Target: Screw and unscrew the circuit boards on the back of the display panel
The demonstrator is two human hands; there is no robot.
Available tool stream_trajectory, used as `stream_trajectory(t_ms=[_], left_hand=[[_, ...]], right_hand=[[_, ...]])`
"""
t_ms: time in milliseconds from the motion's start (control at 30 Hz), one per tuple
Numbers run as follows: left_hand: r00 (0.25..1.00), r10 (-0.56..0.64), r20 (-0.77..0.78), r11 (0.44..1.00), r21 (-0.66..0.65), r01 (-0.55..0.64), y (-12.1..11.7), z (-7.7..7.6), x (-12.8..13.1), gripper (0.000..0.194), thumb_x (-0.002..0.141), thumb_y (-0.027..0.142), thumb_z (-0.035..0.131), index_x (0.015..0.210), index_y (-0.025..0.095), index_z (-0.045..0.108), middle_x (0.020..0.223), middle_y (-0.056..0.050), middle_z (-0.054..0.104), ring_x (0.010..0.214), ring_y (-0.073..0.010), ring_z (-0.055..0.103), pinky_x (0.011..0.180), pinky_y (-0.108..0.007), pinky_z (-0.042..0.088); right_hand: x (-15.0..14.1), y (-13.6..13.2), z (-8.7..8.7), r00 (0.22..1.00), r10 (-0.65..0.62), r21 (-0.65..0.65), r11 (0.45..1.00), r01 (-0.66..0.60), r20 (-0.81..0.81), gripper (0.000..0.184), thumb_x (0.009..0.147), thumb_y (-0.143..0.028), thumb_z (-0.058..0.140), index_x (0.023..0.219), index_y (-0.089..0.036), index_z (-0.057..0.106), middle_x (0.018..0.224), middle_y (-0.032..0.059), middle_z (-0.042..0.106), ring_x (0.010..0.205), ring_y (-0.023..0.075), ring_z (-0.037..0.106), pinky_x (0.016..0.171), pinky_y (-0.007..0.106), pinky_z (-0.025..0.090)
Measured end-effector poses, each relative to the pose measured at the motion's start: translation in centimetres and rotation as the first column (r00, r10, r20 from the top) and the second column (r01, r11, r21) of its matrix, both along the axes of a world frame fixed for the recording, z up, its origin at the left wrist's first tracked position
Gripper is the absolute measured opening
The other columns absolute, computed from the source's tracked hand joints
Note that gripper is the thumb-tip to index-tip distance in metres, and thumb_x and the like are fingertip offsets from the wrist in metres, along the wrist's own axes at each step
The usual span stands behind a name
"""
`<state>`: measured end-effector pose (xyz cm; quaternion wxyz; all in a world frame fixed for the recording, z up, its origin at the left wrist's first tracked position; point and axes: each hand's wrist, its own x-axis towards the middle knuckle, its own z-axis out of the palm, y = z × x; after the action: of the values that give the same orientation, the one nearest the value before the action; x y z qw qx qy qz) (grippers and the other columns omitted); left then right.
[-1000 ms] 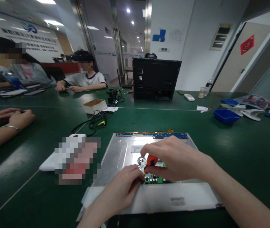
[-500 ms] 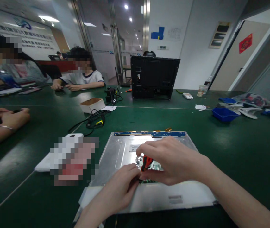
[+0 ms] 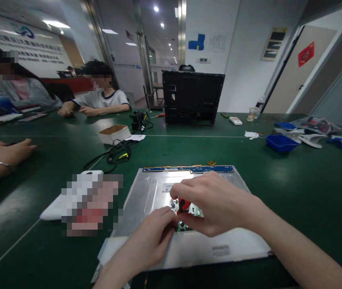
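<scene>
A silver metal panel with a blue strip along its far edge lies flat on the green table in front of me. My right hand is closed round a small red-handled screwdriver, held upright over a green circuit board near the panel's front. My left hand is pinched together right beside the screwdriver's tip, touching the board area. What its fingers hold is hidden.
A white device lies left of the panel. Farther back are black cables, a cardboard box, a black chassis and a blue tray. Another person's hands rest at the left; two people sit at the far side.
My right hand has turned slightly, so less of the red handle shows. The view has drifted a little, and both hands stay over the board.
</scene>
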<state>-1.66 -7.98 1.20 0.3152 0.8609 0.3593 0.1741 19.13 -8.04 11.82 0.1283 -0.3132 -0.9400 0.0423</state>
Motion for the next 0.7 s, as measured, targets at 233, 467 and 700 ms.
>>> stream_trajectory(t_ms=[233, 467, 700], left_hand=[[1.000, 0.012, -0.023, 1.000, 0.029, -0.011, -0.1, -0.6, -0.1, 0.016, 0.086, 0.011, 0.045, 0.092, 0.020, 0.057, 0.096, -0.005, 0.064, 0.086, -0.0206, 0.060, 0.078, -0.031, 0.047], [1.000, 0.018, -0.012, 0.999, 0.042, -0.018, -0.2, -0.8, 0.0, 0.014, 0.085, 0.010, 0.045, 0.091, 0.019, 0.054, 0.095, -0.005, 0.062, 0.087, -0.0215, 0.057, 0.078, -0.033, 0.046], [0.998, 0.028, 0.048, 0.999, 0.041, -0.030, -0.5, -1.1, 0.0, 0.020, 0.086, 0.009, 0.045, 0.096, 0.021, 0.057, 0.101, -0.005, 0.062, 0.093, -0.0218, 0.057, 0.083, -0.034, 0.045]], right_hand=[[-0.3, -0.2, -0.1, 1.000, 0.001, -0.010, 1.000, -0.001, 0.010, 0.014, 0.087, -0.022, 0.052, 0.101, -0.020, 0.052, 0.089, 0.0016, 0.068, 0.069, 0.0141, 0.056, 0.054, 0.027, 0.025], [-0.3, -0.5, 0.2, 1.000, 0.010, -0.006, 1.000, -0.010, 0.026, 0.013, 0.087, -0.022, 0.051, 0.100, -0.020, 0.052, 0.090, 0.0018, 0.067, 0.071, 0.0146, 0.056, 0.054, 0.028, 0.025], [-0.6, -0.3, -0.4, 0.998, -0.040, 0.051, 0.998, 0.038, 0.047, 0.017, 0.091, -0.032, 0.054, 0.102, -0.019, 0.053, 0.079, 0.0003, 0.068, 0.065, 0.0148, 0.058, 0.054, 0.028, 0.024]])
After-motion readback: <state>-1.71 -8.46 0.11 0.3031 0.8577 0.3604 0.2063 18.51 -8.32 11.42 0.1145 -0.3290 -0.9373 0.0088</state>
